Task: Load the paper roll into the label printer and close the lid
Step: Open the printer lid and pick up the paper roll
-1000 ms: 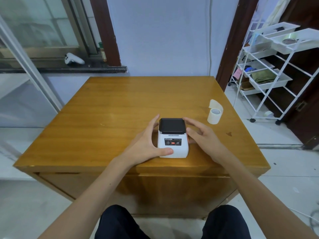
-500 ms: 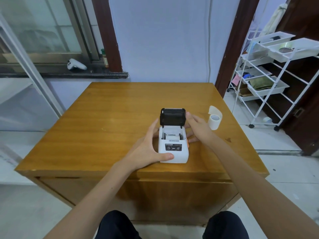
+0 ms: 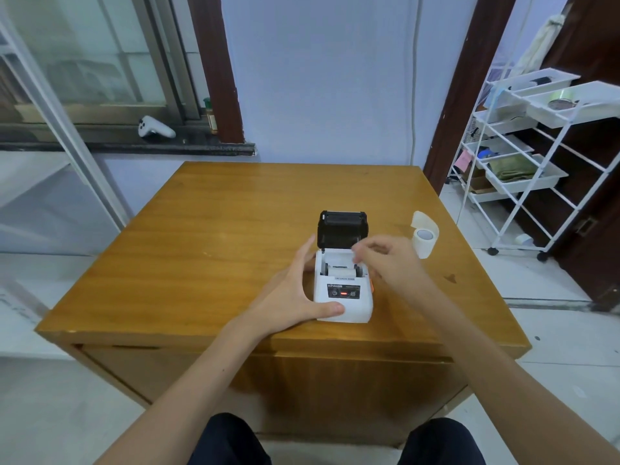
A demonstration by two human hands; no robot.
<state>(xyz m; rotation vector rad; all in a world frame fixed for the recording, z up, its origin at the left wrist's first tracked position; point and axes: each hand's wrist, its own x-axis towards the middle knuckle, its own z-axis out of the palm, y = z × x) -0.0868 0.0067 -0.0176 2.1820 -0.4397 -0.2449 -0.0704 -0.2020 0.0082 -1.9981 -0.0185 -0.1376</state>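
A small white label printer [image 3: 343, 298] stands near the front of the wooden table [image 3: 218, 250]. Its black lid [image 3: 342, 229] is tipped up and back, so the paper bay shows. My left hand [image 3: 288, 297] grips the printer's left side, thumb across the lower front. My right hand [image 3: 392, 263] hovers over the bay's right half, blurred, fingers loosely bent with nothing in them. The white paper roll [image 3: 424, 241] stands on end on the table just right of that hand, a loose strip curling up from it.
A white wire shelf cart [image 3: 523, 162] with trays stands on the floor to the right of the table. A white game controller [image 3: 154, 127] lies on the window ledge at the back left. My knees are below the table's front edge.
The lid was shut a second ago and now stands fully up. My right hand left the printer's right side, lifted the lid, and has come over the open bay. The left hand has stayed put.
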